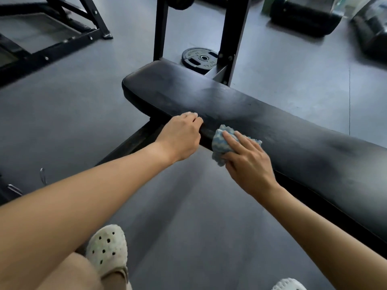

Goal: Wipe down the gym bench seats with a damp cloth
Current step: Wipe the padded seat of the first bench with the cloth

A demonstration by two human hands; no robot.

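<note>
A long black padded bench seat [240, 105] runs from the upper middle down to the right edge, with dull streaks on its top. My right hand [249, 162] presses a crumpled blue and white cloth [222, 143] against the seat's near edge, fingers laid over it and thumb curled under it. My left hand [182, 139] rests on the same near edge just left of the cloth, fingers curled over the rim of the pad.
The bench's black uprights [232, 38] rise behind the seat, with a black weight plate [199, 58] flat on the grey floor beside them. Another black frame [62, 38] stands at upper left, dark padded equipment [303, 15] at upper right. My white clog [107, 250] is on the floor below.
</note>
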